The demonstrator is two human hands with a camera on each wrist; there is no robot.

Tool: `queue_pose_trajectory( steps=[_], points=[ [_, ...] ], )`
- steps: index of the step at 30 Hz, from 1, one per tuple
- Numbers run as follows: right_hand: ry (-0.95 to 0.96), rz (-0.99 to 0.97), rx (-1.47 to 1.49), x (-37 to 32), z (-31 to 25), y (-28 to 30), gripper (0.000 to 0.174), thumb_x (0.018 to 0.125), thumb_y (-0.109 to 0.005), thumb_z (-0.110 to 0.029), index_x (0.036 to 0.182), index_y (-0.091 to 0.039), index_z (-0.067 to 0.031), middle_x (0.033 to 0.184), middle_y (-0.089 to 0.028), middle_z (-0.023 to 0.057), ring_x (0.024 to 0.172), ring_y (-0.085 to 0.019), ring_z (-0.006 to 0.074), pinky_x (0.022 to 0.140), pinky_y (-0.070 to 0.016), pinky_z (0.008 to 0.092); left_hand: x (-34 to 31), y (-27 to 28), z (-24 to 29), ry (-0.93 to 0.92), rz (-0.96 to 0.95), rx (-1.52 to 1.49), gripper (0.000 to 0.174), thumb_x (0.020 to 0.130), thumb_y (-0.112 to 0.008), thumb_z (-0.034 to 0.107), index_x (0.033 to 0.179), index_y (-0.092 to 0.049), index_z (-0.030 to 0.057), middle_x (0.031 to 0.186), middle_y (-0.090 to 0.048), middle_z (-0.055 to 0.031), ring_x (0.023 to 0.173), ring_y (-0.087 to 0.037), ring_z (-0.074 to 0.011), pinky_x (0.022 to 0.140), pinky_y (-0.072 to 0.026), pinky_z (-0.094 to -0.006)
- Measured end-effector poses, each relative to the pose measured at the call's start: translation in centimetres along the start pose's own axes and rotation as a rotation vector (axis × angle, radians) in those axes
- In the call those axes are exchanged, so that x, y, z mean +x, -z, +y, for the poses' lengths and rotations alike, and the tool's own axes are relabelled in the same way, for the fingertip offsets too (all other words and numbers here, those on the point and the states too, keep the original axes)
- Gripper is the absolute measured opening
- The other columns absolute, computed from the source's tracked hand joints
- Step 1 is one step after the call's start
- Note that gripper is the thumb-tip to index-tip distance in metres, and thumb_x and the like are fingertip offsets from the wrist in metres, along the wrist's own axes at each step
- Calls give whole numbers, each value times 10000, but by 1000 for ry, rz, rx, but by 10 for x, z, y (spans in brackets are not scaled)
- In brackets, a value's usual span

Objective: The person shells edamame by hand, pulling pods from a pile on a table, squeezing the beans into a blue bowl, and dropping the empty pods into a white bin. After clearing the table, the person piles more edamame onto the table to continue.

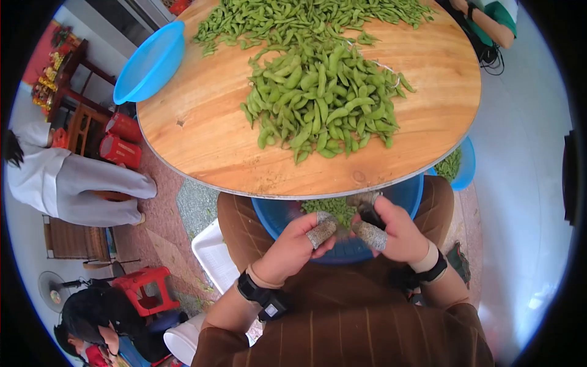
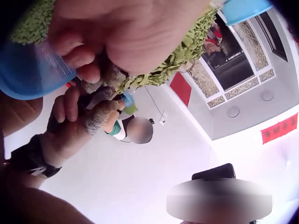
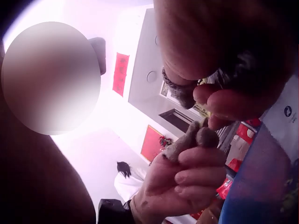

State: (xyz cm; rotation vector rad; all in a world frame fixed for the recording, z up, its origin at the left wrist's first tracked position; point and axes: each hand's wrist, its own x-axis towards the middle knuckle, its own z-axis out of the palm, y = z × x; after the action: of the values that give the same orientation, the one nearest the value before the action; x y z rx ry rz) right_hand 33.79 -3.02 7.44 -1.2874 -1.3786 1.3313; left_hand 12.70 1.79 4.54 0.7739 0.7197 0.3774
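In the head view my left hand (image 1: 299,240) and right hand (image 1: 397,232) meet fingertip to fingertip over a blue basin (image 1: 269,215). Gray covers wrap the thumbs, and a dark cover (image 1: 369,211) sits on a right finger. A sliver of green pod (image 3: 204,122) shows at the left fingertips in the right wrist view, pinched between covered thumb and finger. The right fingers curl in beside it; I cannot tell what they hold. Shelled green beans (image 1: 330,210) lie in the basin. On the wooden table (image 1: 202,134) just ahead is a heap of soybean pods (image 1: 318,101).
More pods (image 1: 287,18) cover the table's far side. A light-blue bowl (image 1: 150,64) sits at its left edge; another blue bowl (image 1: 468,165) with green contents stands low right. A white crate (image 1: 214,254) and red stool (image 1: 147,289) are left. Other people (image 1: 92,183) are nearby.
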Motion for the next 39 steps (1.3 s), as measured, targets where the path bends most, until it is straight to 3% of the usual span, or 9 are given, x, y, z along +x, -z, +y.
queue_pose_trajectory(
  steps=[2, 13, 16, 19, 22, 24, 25, 27, 39],
  points=[
    [-290, -112, 52, -2, -18, -3, 310, 814, -583, -36, 1121, -535, -20, 792, -610, 29, 682, -595, 120, 632, -489, 293, -1, -6, 1, -78, 58, 56, 158, 965, -464, 149, 987, -585, 51, 771, -569, 13, 608, -445, -52, 533, -346, -190],
    [-89, -156, -76, -4, 3, -5, 385, 727, -529, 32, 1110, -539, 1, 823, -642, 70, 788, -637, 216, 742, -495, 315, -2, -6, -7, -232, 154, 262, 136, 952, -497, 104, 1027, -596, 49, 845, -586, 26, 693, -483, -56, 617, -388, -198],
    [80, -156, -94, -5, 10, -3, 436, 896, -484, -53, 1330, -451, -55, 755, -617, -10, 498, -511, 48, 448, -410, 196, 2, -2, -11, -504, 121, 593, 149, 940, -520, 96, 1046, -603, 31, 855, -591, 23, 725, -512, -75, 644, -411, -214],
    [-198, -234, 99, -7, 5, 2, 311, 850, -524, -42, 1159, -552, -36, 806, -609, 3, 731, -583, 97, 679, -484, 250, -2, -5, -1, -652, 125, 974, 167, 923, -519, 48, 1061, -608, 16, 853, -602, 4, 758, -550, -107, 676, -431, -232],
    [-370, -274, 476, -11, 7, 2, 318, 887, -527, -76, 1202, -558, -47, 805, -592, -10, 702, -564, 79, 646, -474, 228, -6, -7, -7, -334, 27, 589, 157, 923, -523, 65, 1059, -597, 34, 777, -571, -18, 680, -519, -137, 621, -406, -242],
    [-360, -309, 759, -13, 15, -3, 340, 899, -543, -92, 1236, -548, -45, 809, -588, 6, 677, -569, 111, 627, -488, 257, -3, -2, -19, 73, -217, -512, 171, 928, -504, 110, 1064, -567, 27, 738, -544, -57, 650, -491, -155, 589, -396, -264],
    [-357, -307, 759, -11, 23, -8, 340, 899, -543, -92, 1236, -548, -45, 809, -588, 6, 677, -569, 111, 627, -488, 257, -2, -4, -20, 73, -219, -510, 171, 928, -504, 110, 1064, -567, 27, 738, -544, -57, 650, -491, -155, 589, -396, -264],
    [421, 19, -171, -5, 36, -17, 347, 901, -562, -112, 1237, -540, -31, 825, -588, 30, 676, -582, 152, 641, -499, 290, 2, -10, -23, 52, -419, -740, 245, 968, -433, 215, 1085, -540, 28, 679, -475, -34, 589, -405, -126, 534, -313, -240],
    [88, -121, -117, 2, 34, 5, 224, 825, -697, -131, 1011, -630, -25, 773, -609, 12, 724, -502, 46, 651, -459, 240, 8, 1, -25, 205, -373, -649, 287, 994, -364, 256, 928, -536, 36, 626, -424, -10, 543, -361, -112, 495, -285, -246]
  ],
)
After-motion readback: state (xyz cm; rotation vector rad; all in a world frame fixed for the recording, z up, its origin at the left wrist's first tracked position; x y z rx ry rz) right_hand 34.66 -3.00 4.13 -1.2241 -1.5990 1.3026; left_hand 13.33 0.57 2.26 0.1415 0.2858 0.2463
